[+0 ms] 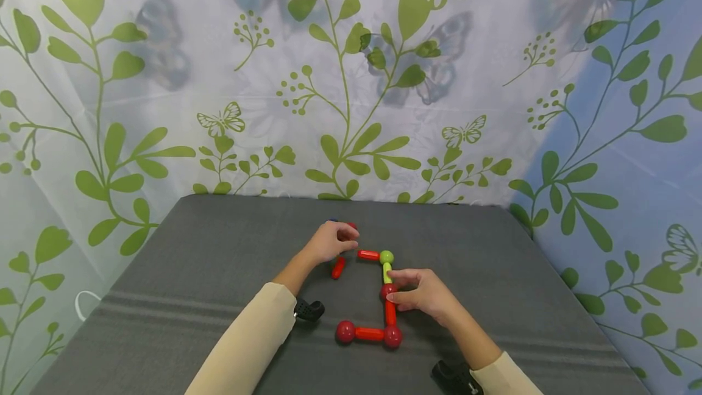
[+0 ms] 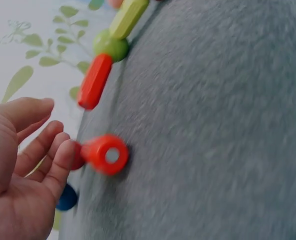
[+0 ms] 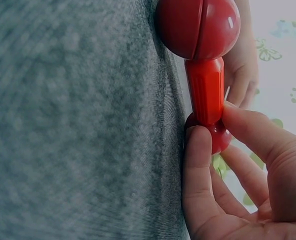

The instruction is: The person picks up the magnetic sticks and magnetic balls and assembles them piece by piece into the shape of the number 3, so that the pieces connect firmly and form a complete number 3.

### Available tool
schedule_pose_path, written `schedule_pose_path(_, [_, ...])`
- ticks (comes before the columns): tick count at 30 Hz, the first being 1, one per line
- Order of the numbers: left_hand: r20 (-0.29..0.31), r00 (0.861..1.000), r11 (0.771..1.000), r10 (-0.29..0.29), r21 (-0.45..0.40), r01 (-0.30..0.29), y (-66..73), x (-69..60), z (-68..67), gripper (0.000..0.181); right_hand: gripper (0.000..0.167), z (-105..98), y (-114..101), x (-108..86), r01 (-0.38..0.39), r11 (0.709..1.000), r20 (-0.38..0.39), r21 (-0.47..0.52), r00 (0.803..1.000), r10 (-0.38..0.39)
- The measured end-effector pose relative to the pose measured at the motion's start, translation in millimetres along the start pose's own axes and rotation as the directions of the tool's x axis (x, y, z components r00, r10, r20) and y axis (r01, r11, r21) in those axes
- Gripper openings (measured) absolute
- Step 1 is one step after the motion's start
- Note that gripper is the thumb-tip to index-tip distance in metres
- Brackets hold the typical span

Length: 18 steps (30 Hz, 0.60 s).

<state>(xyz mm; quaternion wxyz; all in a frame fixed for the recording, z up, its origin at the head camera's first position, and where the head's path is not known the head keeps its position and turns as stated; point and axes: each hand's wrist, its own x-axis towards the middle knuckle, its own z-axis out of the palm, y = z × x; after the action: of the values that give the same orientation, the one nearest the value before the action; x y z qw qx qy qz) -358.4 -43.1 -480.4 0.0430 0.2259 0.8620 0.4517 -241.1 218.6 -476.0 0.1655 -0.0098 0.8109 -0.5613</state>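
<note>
My right hand (image 1: 425,292) pinches a dark red ball (image 3: 219,139) between thumb and fingers. That ball joins a chain: a yellow-green rod (image 1: 387,272) leads up to a green ball (image 1: 386,257) with a red rod (image 1: 368,255) on its left. Below it, another red rod (image 1: 390,313) runs down to a red corner ball (image 1: 392,336). My left hand (image 1: 331,241) hovers with loosely bent fingers and holds nothing. Beside it lies a loose red rod (image 1: 338,268), its silver end disc facing the left wrist camera. A red ball and a blue ball (image 2: 67,198) are partly hidden behind this hand.
From the corner ball a red rod (image 1: 369,334) extends left to another red ball (image 1: 345,331). Everything lies on a grey cloth-covered table (image 1: 247,230). A leaf-patterned curtain (image 1: 351,78) hangs behind. Black straps (image 1: 309,310) sit at both wrists.
</note>
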Motion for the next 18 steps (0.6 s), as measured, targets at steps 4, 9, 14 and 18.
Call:
schedule_pose_path(4, [-0.123,0.992,1.000,-0.014,-0.012,0.012,-8.5,-3.6,-12.2,0.017,0.059,0,-1,-0.6,-0.003,1.000,-0.002,-0.002,1.000,0.003])
schedule_pose_path(9, [-0.254,0.966,0.998,-0.053,-0.042,0.043,-19.9,-3.1,-22.9,0.016,0.059,0,-1,0.6,0.001,1.000,0.003,0.001,1.000,-0.001])
schedule_pose_path(14, [-0.298,0.952,0.997,-0.072,-0.036,0.065,-28.9,-1.2,-25.8,0.019,0.059,0,-2,0.0,-0.004,1.000,0.002,-0.003,1.000,0.004])
schedule_pose_path(18, [-0.306,0.949,0.997,-0.082,-0.030,0.076,-31.7,0.3,-25.8,0.021,0.059,0,-2,-0.7,-0.003,1.000,0.008,0.003,1.000,0.003])
